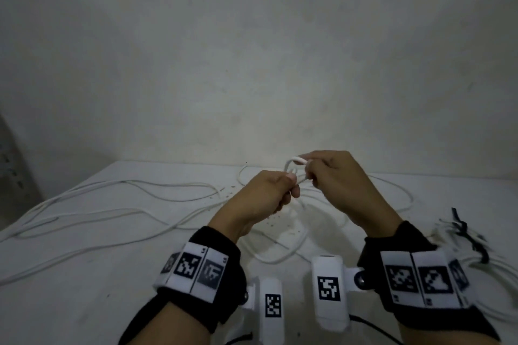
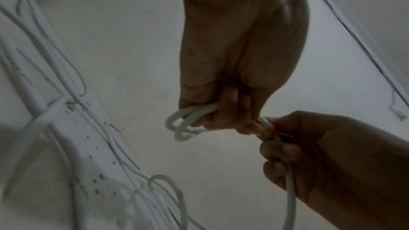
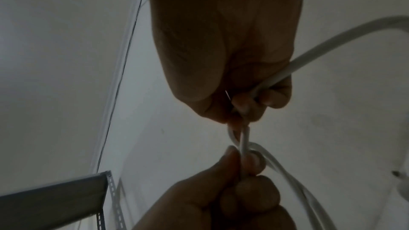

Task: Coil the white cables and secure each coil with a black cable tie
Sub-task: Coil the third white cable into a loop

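Both hands are up off the table (image 1: pixel 84 274), close together, working one white cable (image 1: pixel 294 161). The left hand (image 1: pixel 260 199) has its fingers (image 2: pixel 232 100) curled tight round a small bundle of loops (image 2: pixel 186 125), two rounded bends poking out past the fist in the left wrist view. Right beside it, the right hand (image 1: pixel 344 185) grips the same cable, fingers (image 3: pixel 265 97) wrapped round a strand that runs off from the fist to the upper right in the right wrist view. Between the two fists a short stretch of cable shows, looking twisted or crossed over itself, though the light is dim and I cannot tell exactly how it laps. From the head view a loop arches above the knuckles where the hands meet, and the slack drops down to the table beneath them. More white cables (image 1: pixel 112 204) sprawl loose over the left and middle of the table in long curves. Over at the right edge lies another white bundle (image 1: pixel 476 249) with a black tie (image 1: pixel 462 228) across it, blurred. Small brown specks (image 1: pixel 274 218) dot the table under the hands. Both wrists wear black bands (image 1: pixel 201 269) with white patterned marker tags. A grey metal shelf (image 3: pixel 55 197) with a perforated upright shows in the right wrist view, lower left.
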